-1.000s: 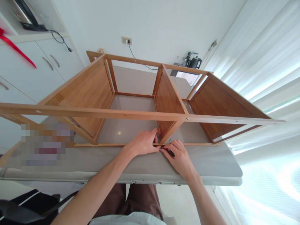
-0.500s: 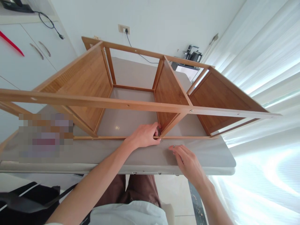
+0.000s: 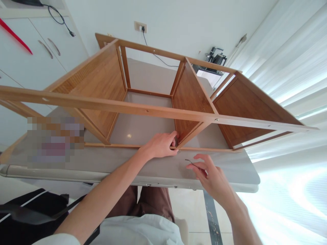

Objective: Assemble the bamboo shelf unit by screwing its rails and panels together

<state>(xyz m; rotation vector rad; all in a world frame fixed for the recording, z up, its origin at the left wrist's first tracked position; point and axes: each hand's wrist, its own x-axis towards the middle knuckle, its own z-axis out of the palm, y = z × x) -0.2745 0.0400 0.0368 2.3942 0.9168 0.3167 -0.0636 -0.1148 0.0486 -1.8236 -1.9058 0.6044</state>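
Observation:
A brown wooden shelf frame [image 3: 122,102] lies on its side on the grey table [image 3: 153,166]. My left hand [image 3: 160,144] is closed round its near lower rail, where the middle shelf panel [image 3: 190,92] joins it. Something dark shows between those fingers, too small to make out. A screw end [image 3: 179,151] sticks out of the rail just right of the fingertips. My right hand [image 3: 213,175] is off the frame, above the table's front part. Between its fingers it holds a thin, dark, bent hex key [image 3: 191,163], whose short end points left toward the joint.
A blurred patch [image 3: 55,143] covers items at the table's left. White curtains [image 3: 288,170] hang close on the right. Behind the frame, a black kettle [image 3: 219,59] stands near the wall. A black bag [image 3: 33,207] is at lower left, beside white cabinets [image 3: 48,41].
My right hand has lifted a little and turned, its fingers opening around the hex key, which now shows clearly. My left hand stays at the joint. The whole view has shifted slightly.

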